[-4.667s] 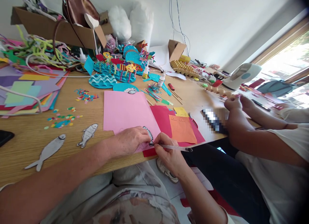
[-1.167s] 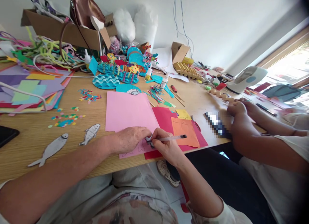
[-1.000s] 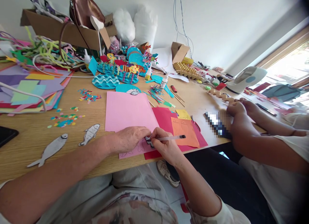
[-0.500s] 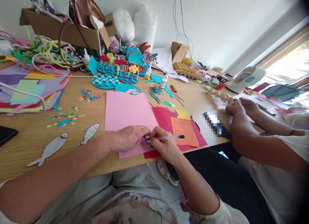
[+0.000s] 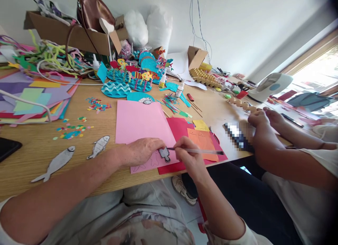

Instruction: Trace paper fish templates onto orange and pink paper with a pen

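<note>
My left hand [image 5: 144, 150] rests on the pink paper [image 5: 141, 120], its fingertips pressing down the top end of a small grey paper fish cut-out [image 5: 164, 155]. Between the closed fingers of my right hand [image 5: 190, 155] is a slim pen [image 5: 208, 151], its tip at the cut-out's upper right edge. Drawn fish outlines show on the pink sheet below my left hand. Two more grey paper fish, a larger one [image 5: 58, 163] and a smaller one [image 5: 99, 146], lie left of my forearm.
Red paper [image 5: 177, 127] and an orange sheet with fish outlines [image 5: 200, 142] lie to the right. Confetti [image 5: 72, 132], blue wave crafts [image 5: 116, 89] and a glue bottle [image 5: 179, 89] are further back. At right, another person's hands [image 5: 260, 118] hold a bumpy tan strip [image 5: 239, 104].
My right hand has moved right, and the pen has swung lower, uncovering more of the fish cut-out. My left hand stays nearly in place.
</note>
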The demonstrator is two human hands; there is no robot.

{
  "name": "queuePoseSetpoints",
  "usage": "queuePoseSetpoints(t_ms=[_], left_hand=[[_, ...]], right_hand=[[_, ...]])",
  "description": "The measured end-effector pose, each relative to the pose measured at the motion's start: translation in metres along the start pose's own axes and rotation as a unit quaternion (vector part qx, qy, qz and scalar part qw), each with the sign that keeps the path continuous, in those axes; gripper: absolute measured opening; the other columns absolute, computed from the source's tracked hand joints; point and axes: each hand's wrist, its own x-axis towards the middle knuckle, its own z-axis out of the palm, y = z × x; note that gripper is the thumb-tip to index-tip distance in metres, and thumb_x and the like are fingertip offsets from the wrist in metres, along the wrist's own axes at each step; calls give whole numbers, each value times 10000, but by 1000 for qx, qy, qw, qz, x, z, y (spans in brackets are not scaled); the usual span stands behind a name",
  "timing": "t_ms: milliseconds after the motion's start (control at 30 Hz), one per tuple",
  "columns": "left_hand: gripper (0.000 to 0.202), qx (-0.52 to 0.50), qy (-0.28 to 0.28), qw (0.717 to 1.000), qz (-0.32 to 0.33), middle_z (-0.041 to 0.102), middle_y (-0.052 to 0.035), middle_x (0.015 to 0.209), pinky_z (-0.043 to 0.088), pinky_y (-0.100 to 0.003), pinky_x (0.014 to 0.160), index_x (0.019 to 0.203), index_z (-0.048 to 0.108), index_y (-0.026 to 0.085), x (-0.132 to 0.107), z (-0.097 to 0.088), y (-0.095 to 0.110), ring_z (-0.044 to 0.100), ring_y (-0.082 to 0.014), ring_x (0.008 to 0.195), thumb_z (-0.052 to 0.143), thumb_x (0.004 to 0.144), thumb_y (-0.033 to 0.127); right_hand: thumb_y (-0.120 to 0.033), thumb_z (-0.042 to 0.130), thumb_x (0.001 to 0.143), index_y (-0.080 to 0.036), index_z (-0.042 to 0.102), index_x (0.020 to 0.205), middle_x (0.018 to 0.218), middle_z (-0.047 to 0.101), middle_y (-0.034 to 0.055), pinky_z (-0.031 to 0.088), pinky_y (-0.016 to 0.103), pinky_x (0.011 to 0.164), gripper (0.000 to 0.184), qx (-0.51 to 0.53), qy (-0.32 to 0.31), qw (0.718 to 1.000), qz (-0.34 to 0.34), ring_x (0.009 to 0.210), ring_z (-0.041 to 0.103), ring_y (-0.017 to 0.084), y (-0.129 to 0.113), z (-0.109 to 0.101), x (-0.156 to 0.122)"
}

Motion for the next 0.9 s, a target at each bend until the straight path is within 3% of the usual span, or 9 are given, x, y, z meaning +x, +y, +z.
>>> queuePoseSetpoints(t_ms=[67, 133, 433, 700, 900], left_hand=[[303, -11, -4, 1000, -4, 613, -41, 955, 409, -265, 845, 959, 555, 164, 1, 0, 0, 546, -156, 906, 286, 842, 87], [299, -13, -9, 1000, -8, 616, -41, 952, 412, -261, 845, 947, 558, 163, 2, -2, 2, 548, -153, 903, 291, 838, 84], [282, 34, -42, 998, -22, 608, -25, 882, 428, -231, 763, 915, 556, 164, -1, -10, 15, 553, -141, 821, 308, 832, 59], [348, 89, 8, 996, 9, 603, -64, 1101, 385, -253, 919, 1076, 545, 138, 11, -36, 10, 535, -152, 1043, 403, 790, -2], [352, 201, -109, 973, 30, 608, -74, 1060, 394, -276, 889, 1042, 568, 133, 34, -37, 10, 528, -193, 1024, 540, 717, 2]], right_hand=[[-169, 459, 718, -191, 486, 665, 509, 432, -61, 304, 212, 454, 63, 16, 63, 998, -12, 474, 381, 90, 2, -7, -4], [-179, 470, 745, -190, 496, 692, 530, 442, -58, 305, 216, 467, 60, -6, 85, 996, -21, 490, 387, 91, 4, -12, -10], [-223, 469, 845, -192, 542, 839, 643, 513, -32, 361, 219, 530, 79, -104, 55, 992, -46, 577, 455, 102, 14, -5, -18], [-228, 484, 857, -203, 601, 897, 826, 622, 38, 459, 251, 654, 126, -194, 79, 970, -125, 734, 589, 147, 18, -5, -21], [-209, 503, 836, -189, 570, 968, 818, 628, 44, 476, 246, 654, 149, -223, 83, 962, -132, 721, 603, 145, 22, -3, -28]])
